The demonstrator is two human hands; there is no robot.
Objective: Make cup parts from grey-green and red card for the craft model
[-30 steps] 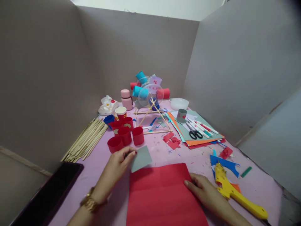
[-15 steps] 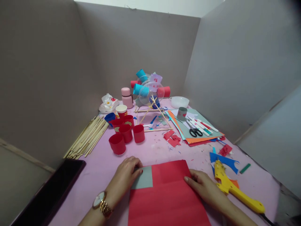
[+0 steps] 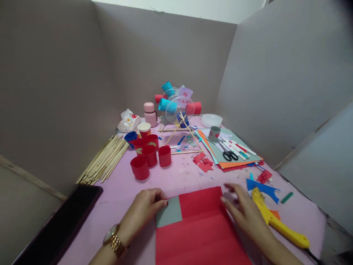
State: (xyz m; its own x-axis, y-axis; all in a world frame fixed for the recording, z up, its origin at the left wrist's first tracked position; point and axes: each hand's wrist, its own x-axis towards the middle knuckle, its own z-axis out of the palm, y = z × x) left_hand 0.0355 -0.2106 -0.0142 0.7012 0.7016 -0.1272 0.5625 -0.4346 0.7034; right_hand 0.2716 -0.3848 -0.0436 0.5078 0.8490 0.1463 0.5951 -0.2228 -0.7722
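Observation:
A red paper sheet [image 3: 201,228] lies on the pink table [image 3: 118,195] in front of me. A small grey paper square [image 3: 168,216] rests on its top left corner. My left hand [image 3: 145,209], a gold watch on the wrist, pinches the square's left edge with curled fingers. My right hand [image 3: 244,213] hovers over the sheet's top right corner, fingers spread and slightly blurred, holding nothing.
A yellow glue gun [image 3: 278,224] lies right of my right hand. Red paper cups [image 3: 149,158], a bundle of wooden sticks [image 3: 106,160], a stick-and-cup model [image 3: 176,110], stacked coloured paper with scissors [image 3: 228,155] and markers, a black tablet [image 3: 55,228], grey partition walls.
My left hand brought the grey square from the table onto the red sheet's corner. My right hand has lifted off the sheet's edge and spread its fingers.

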